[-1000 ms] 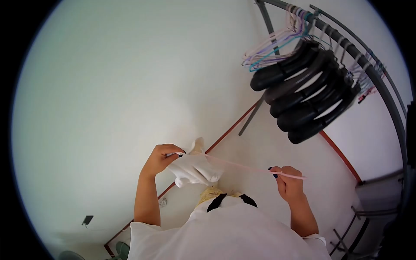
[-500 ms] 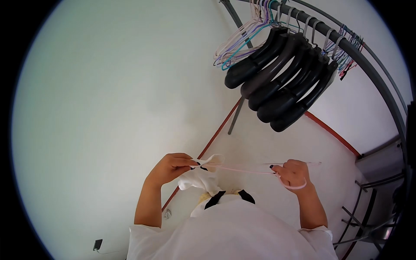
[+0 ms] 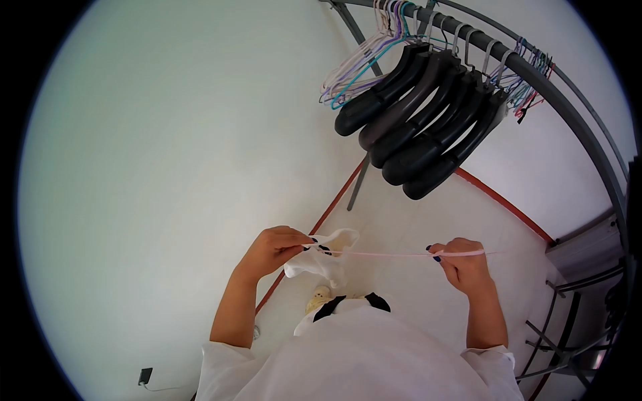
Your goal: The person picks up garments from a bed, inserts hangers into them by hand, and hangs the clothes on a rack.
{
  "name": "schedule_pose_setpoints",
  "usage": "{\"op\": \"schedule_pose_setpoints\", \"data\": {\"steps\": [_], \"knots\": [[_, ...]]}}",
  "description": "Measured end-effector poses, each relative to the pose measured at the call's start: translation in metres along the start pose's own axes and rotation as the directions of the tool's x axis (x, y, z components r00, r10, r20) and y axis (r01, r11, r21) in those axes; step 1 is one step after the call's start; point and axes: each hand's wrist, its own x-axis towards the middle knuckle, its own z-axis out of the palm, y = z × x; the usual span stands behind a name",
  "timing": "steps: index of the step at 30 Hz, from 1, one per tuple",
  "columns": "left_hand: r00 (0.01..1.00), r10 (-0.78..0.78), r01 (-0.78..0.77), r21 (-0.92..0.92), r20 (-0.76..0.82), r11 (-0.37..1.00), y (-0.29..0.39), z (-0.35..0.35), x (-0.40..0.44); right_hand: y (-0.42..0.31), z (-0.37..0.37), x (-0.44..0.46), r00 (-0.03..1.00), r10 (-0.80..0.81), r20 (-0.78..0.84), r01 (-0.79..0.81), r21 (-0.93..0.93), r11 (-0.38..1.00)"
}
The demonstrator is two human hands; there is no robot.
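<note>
My left hand point(image 3: 277, 248) is closed, pinching the edge of a white garment point(image 3: 319, 267) that hangs loosely below the fingers, its opening facing right. What kind of garment it is I cannot tell. A thin pink hanger point(image 3: 388, 254), seen almost edge-on, stretches level between my hands. Its left end reaches the cloth by my left fingertips; whether it lies inside the garment is unclear. Around the hanger's right part my right hand point(image 3: 461, 264) is closed, thumb pointing left.
A grey metal rack point(image 3: 485, 41) at upper right carries several broad black hangers point(image 3: 428, 120) and thin coloured hangers point(image 3: 364, 63). Dark metal frames point(image 3: 562, 327) stand at right. A wall socket with a plug point(image 3: 145, 376) is at lower left. My shoe point(image 3: 318, 299) shows below the garment.
The pink hanger has turned to a flatter, more edge-on angle in my right hand. My left hand and the garment have shifted slightly right and up. The view has turned a little.
</note>
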Motion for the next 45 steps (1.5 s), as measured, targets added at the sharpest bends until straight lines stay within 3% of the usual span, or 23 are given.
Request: {"op": "schedule_pose_setpoints", "data": {"steps": [3, 6, 10, 12, 19, 21, 22, 25, 27, 31, 32, 33, 34, 35, 36, 37, 39, 40, 42, 43, 45], "knots": [[0.999, 0.033, -0.033, 0.020, 0.001, 0.999, 0.003, 0.008, 0.006, -0.001, 0.007, -0.003, 1.000, 0.010, -0.019, -0.008, 0.090, 0.996], [0.997, 0.069, -0.070, 0.010, 0.022, 0.998, 0.008, 0.016, 0.015, 0.000, 0.021, -0.003, 0.990, 0.032, -0.135, -0.020, 0.088, 0.996], [0.995, 0.093, -0.093, 0.005, 0.024, 0.996, 0.015, 0.028, 0.026, -0.014, 0.041, 0.003, 0.989, 0.070, -0.133, -0.061, 0.072, 0.996], [0.994, 0.094, -0.095, 0.006, 0.049, 0.995, 0.018, 0.031, 0.030, -0.014, 0.060, 0.003, 0.977, 0.114, -0.179, -0.077, 0.204, 0.976], [0.981, 0.177, -0.175, -0.033, 0.083, 0.984, 0.040, 0.048, 0.045, -0.023, 0.102, 0.021, 0.988, 0.070, -0.136, -0.037, 0.228, 0.973], [0.984, 0.150, -0.162, 0.134, 0.093, 0.978, 0.044, 0.049, 0.046, -0.026, 0.110, 0.020, 0.987, 0.131, -0.090, -0.103, 0.261, 0.960], [0.984, 0.150, -0.161, 0.133, 0.093, 0.978, 0.046, 0.049, 0.046, -0.026, 0.110, 0.021, 0.987, 0.131, -0.089, -0.104, 0.261, 0.960], [0.986, 0.146, -0.160, 0.241, 0.075, 0.957, 0.042, 0.046, 0.043, -0.022, 0.102, 0.032, 0.983, 0.094, -0.160, -0.064, 0.183, 0.981], [0.990, 0.142, -0.136, 0.282, 0.001, 0.950, 0.028, 0.039, 0.035, -0.012, 0.082, 0.039, 0.865, -0.105, -0.491, 0.058, -0.110, 0.992], [0.998, 0.020, 0.000, 0.293, -0.066, 0.956, 0.026, 0.026, 0.022, 0.021, 0.110, -0.023, 0.827, -0.127, -0.548, 0.148, -0.006, 0.989], [0.995, 0.044, -0.014, 0.303, -0.093, 0.953, 0.025, 0.026, 0.021, 0.024, 0.128, -0.044, 0.929, 0.103, -0.355, -0.036, 0.192, 0.981], [0.990, 0.068, -0.028, 0.312, -0.120, 0.950, 0.024, 0.026, 0.020, 0.027, 0.140, -0.056, 0.947, 0.304, -0.107, -0.253, 0.336, 0.907], [0.990, 0.067, -0.025, 0.311, -0.124, 0.950, 0.023, 0.027, 0.020, 0.027, 0.149, -0.056, 0.948, 0.301, -0.103, -0.252, 0.334, 0.908], [0.988, 0.069, -0.024, 0.310, -0.137, 0.950, 0.021, 0.029, 0.020, 0.024, 0.160, -0.055, 0.876, 0.466, 0.120, -0.476, 0.366, 0.800], [0.986, 0.072, -0.022, 0.309, -0.150, 0.951, 0.020, 0.032, 0.021, 0.021, 0.171, -0.053, 0.735, 0.587, 0.340, -0.678, 0.340, 0.652], [0.986, 0.068, -0.019, 0.307, -0.150, 0.952, 0.022, 0.034, 0.022, 0.023, 0.182, -0.048, 0.733, 0.587, 0.344, -0.680, 0.338, 0.651], [0.987, 0.029, 0.025, 0.327, -0.161, 0.945, 0.028, 0.038, 0.024, 0.031, 0.205, -0.034, 0.599, 0.623, 0.502, -0.791, 0.494, 0.362], [0.987, 0.028, 0.026, 0.327, -0.158, 0.945, 0.027, 0.039, 0.023, 0.034, 0.213, -0.030, 0.597, 0.624, 0.503, -0.792, 0.495, 0.359], [0.988, -0.022, 0.078, 0.375, -0.151, 0.924, 0.021, 0.039, 0.020, 0.040, 0.225, -0.022, 0.533, 0.535, 0.655, -0.821, 0.554, 0.140], [0.988, -0.021, 0.077, 0.375, -0.151, 0.924, 0.019, 0.039, 0.019, 0.043, 0.226, -0.020, 0.534, 0.536, 0.654, -0.820, 0.555, 0.140], [0.977, -0.064, 0.154, 0.463, -0.205, 0.873, 0.015, 0.040, 0.014, 0.049, 0.229, -0.018, 0.431, 0.554, 0.712, -0.773, 0.608, -0.181]]}}
